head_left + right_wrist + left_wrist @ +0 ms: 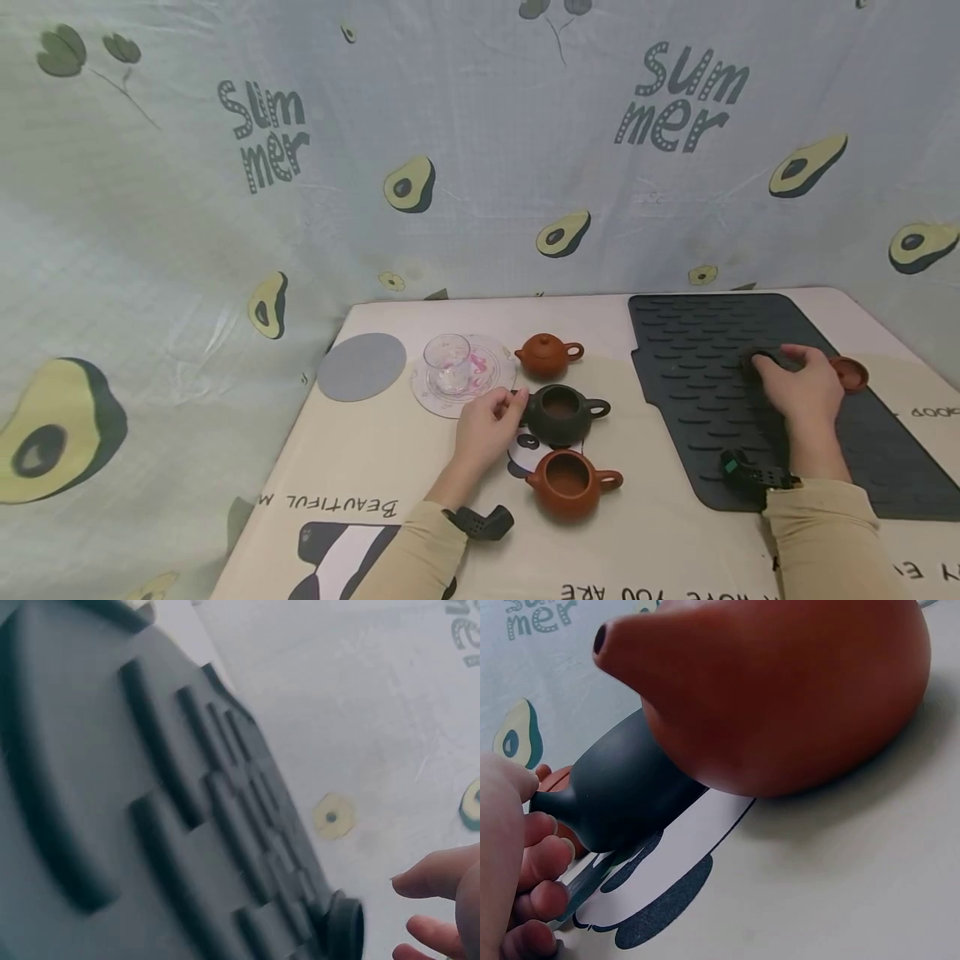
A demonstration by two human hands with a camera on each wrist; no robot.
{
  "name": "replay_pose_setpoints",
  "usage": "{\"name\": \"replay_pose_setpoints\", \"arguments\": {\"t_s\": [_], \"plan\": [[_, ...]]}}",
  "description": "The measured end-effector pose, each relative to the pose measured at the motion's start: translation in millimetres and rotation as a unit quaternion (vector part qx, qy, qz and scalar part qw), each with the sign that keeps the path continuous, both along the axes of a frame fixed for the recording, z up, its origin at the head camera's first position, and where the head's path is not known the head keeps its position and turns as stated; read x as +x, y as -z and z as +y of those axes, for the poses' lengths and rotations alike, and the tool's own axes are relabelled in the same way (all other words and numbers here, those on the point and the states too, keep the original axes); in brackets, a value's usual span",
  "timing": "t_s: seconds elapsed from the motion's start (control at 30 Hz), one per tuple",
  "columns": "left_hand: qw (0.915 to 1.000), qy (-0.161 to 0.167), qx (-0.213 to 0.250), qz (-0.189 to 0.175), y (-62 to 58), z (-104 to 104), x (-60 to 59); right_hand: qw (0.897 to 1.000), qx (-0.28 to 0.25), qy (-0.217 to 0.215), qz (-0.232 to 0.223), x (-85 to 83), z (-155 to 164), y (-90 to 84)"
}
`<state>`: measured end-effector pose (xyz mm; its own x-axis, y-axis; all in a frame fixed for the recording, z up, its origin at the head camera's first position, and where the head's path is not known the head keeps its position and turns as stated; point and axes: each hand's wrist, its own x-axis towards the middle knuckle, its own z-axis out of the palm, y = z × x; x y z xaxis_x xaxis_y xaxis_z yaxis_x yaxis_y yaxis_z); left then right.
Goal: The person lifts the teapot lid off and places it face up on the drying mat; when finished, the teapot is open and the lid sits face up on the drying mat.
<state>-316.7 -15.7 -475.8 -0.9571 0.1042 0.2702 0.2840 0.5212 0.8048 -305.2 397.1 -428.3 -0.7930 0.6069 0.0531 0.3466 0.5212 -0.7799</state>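
Observation:
A dark teapot [561, 413] without a lid stands mid-table, between a lidded brown teapot [547, 355] behind it and a lidless brown teapot [567, 482] in front. My left hand [489, 427] has curled fingers and pinches the dark teapot's spout [549, 801]; the lidless brown teapot [780, 690] fills the left wrist view. My right hand [798, 385] lies on the black ribbed mat [697, 392], fingers reaching to a small dark lid [757, 362]. In the right wrist view, the fingertips [439, 876] sit just apart from the dark lid [346, 924].
A glass cup [448, 363] stands on a patterned round coaster [491, 379], with a grey round coaster [362, 367] to its left. A brown lid [850, 372] lies on the mat beside my right hand. An avocado-print cloth hangs behind the table.

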Motion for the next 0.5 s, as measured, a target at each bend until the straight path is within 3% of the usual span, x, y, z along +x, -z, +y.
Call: {"name": "replay_pose_setpoints", "arguments": {"t_s": [0.3,0.4,0.5], "plan": [[0.9997,-0.017,0.013,-0.01,-1.9,1.6,2.8,0.998,0.017,-0.02,0.062,3.5,-25.5,-38.1],[0.9994,-0.02,0.023,-0.018,-3.2,1.8,2.5,0.996,0.011,-0.045,0.076,5.8,-41.0,-51.4],[0.9985,-0.024,0.044,-0.022,-4.8,1.1,0.9,0.989,-0.032,-0.095,0.105,7.1,-60.8,-61.2]]}}
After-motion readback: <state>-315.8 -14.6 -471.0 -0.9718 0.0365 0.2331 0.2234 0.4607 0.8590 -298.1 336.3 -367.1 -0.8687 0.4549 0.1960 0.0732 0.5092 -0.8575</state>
